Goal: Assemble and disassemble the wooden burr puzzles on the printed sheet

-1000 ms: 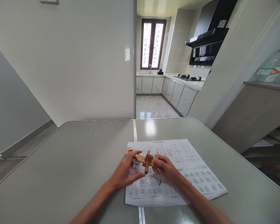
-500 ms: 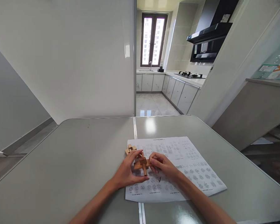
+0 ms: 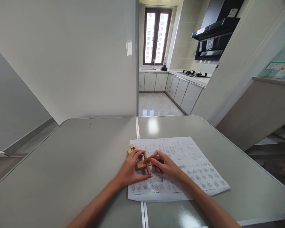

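Observation:
A brown wooden interlocking puzzle point(image 3: 141, 164), made of crossed bars, is between my two hands just above the printed sheet point(image 3: 201, 163). My left hand point(image 3: 127, 171) grips a crossbar between its fingers at the far end and its thumb at the near end. On the right side, my right hand point(image 3: 165, 164) pinches the puzzle with thumb and index finger, which hide that end of it. Behind my left fingers lies a lighter wooden block puzzle point(image 3: 132, 147), partly covered by the hand.
Rows of small diagrams are printed on the sheet, which lies on the grey table point(image 3: 85, 158). A pale seam strip point(image 3: 144, 215) runs down the tabletop. Beyond are a white panel point(image 3: 90, 63) and a kitchen with a stove point(image 3: 194, 73); a large plastic bottle point(image 3: 280, 65) stands on a ledge at right.
The crossed bars have turned slightly in my hands, and the upper small bar now sits tilted. My right fingers have shifted a little left. The camera view has moved slightly.

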A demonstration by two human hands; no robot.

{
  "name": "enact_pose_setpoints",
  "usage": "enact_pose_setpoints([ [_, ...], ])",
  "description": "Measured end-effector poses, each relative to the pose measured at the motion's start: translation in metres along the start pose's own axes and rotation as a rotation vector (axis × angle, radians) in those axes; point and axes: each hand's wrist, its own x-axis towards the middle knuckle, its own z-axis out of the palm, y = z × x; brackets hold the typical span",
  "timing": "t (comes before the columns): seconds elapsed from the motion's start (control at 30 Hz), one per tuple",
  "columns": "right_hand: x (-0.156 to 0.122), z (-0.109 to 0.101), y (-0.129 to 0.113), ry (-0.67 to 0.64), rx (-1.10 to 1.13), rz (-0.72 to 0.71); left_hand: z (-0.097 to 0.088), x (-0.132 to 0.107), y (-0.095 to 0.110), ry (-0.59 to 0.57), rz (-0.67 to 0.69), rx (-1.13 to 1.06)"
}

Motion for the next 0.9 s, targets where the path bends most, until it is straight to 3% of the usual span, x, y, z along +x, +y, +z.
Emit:
enact_pose_setpoints([
  [0.9,-0.0025,0.0082,-0.0025,0.006,0.153,-0.015,-0.0044,-0.0020,0.0027,0.018,0.106,0.076],
])
